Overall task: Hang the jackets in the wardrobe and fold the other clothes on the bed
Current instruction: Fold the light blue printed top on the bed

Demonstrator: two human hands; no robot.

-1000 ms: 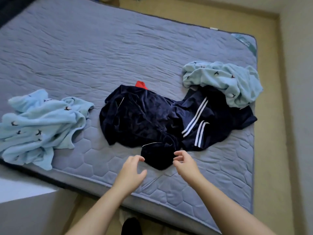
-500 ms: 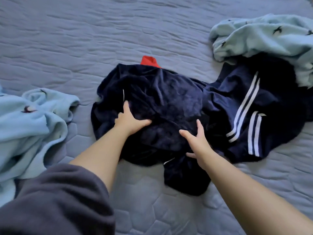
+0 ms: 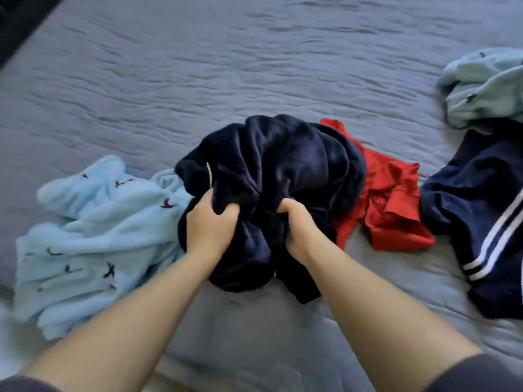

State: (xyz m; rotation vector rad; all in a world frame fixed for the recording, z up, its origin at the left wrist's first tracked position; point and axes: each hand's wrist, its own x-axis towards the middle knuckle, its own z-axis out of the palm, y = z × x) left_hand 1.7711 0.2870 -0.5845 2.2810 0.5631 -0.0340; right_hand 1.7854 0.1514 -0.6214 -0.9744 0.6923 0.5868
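Left hand and right hand clench the plush dark-navy garment at six o'clock: pick-up underway, next probably shake it open.

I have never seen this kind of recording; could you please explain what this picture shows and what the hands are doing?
There is no machine here: a person wears a wide-angle camera on the head, so you look forward and down as they do. The surface is a grey quilted mattress. The left hand and the right hand both grip a bunched dark navy plush garment. To its right lies a crumpled red shirt, then a navy garment with white stripes, with a pale blue garment beyond it. On the left lies a pale blue fleece piece with small dark bird shapes. No wardrobe is in view.
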